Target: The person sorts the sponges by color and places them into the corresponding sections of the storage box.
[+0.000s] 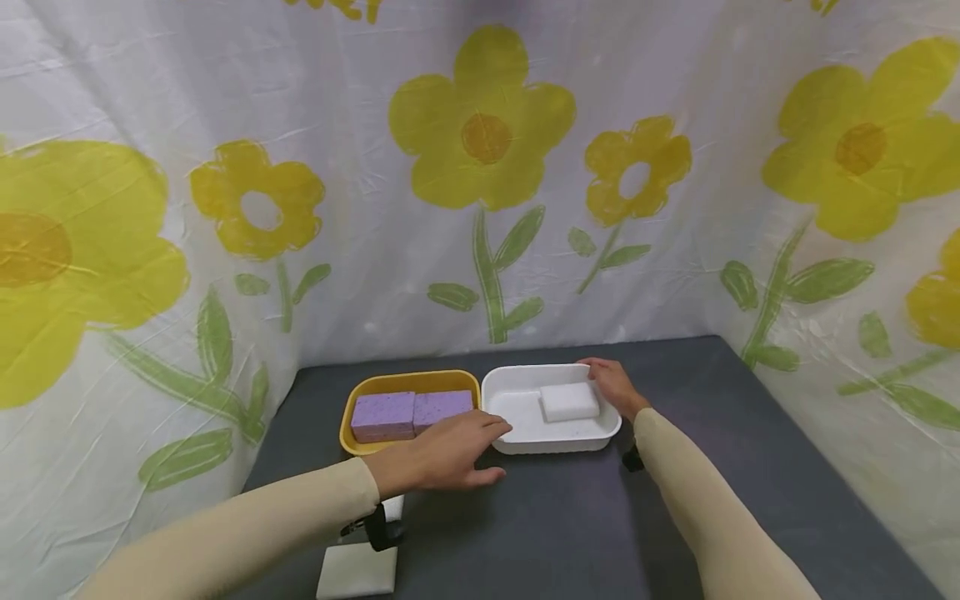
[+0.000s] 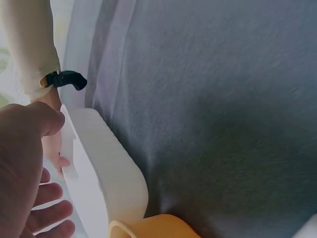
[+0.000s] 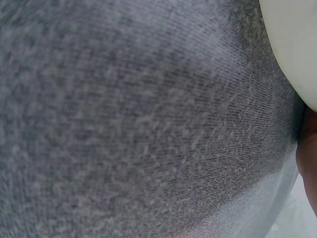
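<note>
A white tray (image 1: 525, 447) stands on the table with a white sponge-like block (image 1: 570, 402) in it. At its right rear corner my right hand (image 1: 617, 388) holds the rim. My left hand (image 1: 453, 450) is over the near left corner of the white tray, fingers loosely extended and holding nothing; whether it touches the rim cannot be told. Left of it sits a yellow tray (image 1: 347, 429) with two purple speckled blocks, a left block (image 1: 382, 415) and a right block (image 1: 444, 407). The left wrist view shows the left palm (image 2: 17, 163) beside the white tray's wall (image 2: 111, 163).
Under the left forearm lies a pale flat block (image 1: 357, 571) on the dark grey table (image 1: 555, 525). Another white piece (image 1: 393, 507) shows partly behind the left wrist. A white curtain with yellow flowers (image 1: 360, 275) encloses the back and sides.
</note>
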Demonstrator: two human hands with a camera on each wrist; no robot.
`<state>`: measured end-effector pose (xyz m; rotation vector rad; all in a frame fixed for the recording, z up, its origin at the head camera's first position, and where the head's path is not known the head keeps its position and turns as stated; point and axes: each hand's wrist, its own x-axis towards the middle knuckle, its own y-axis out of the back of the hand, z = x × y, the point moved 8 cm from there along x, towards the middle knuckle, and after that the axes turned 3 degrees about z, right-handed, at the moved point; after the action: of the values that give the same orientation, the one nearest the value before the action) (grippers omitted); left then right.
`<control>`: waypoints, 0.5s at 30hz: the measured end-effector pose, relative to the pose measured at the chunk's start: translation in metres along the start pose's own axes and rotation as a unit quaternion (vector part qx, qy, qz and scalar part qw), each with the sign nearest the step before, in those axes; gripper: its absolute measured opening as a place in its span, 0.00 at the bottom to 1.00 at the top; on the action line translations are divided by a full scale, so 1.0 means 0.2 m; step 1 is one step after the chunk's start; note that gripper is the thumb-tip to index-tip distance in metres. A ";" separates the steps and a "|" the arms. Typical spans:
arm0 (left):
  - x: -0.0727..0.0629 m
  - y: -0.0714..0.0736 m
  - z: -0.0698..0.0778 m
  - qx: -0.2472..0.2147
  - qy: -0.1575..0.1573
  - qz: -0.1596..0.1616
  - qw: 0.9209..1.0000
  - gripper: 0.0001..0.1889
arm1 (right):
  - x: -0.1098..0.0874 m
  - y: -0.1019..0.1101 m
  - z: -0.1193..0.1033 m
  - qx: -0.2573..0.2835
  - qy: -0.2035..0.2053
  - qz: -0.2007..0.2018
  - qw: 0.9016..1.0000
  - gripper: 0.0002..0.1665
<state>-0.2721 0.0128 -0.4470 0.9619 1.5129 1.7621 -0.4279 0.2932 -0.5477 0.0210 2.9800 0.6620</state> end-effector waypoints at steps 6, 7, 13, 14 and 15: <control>-0.14 0.01 0.00 -0.016 0.013 -0.031 0.999 0.34 | 0.00 0.00 0.00 -0.009 0.002 0.002 1.000 0.30; -0.17 0.02 0.00 -0.019 0.015 -0.039 0.999 0.34 | 0.00 0.00 0.00 -0.011 0.001 0.000 1.000 0.31; -0.33 0.04 0.00 -0.038 0.040 -0.110 0.992 0.37 | 0.00 0.00 0.00 -0.005 0.001 -0.001 1.000 0.30; -0.35 0.04 0.00 -0.041 0.047 -0.124 0.990 0.38 | 0.00 0.00 0.00 -0.006 0.003 -0.001 1.000 0.30; -0.38 0.04 0.00 -0.043 0.055 -0.141 0.987 0.39 | 0.00 0.00 0.00 -0.004 0.002 0.000 1.000 0.29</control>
<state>-0.2311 -0.0521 -0.4487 0.5823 1.5436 1.6813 -0.4282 0.2929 -0.5471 0.0180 2.9799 0.6759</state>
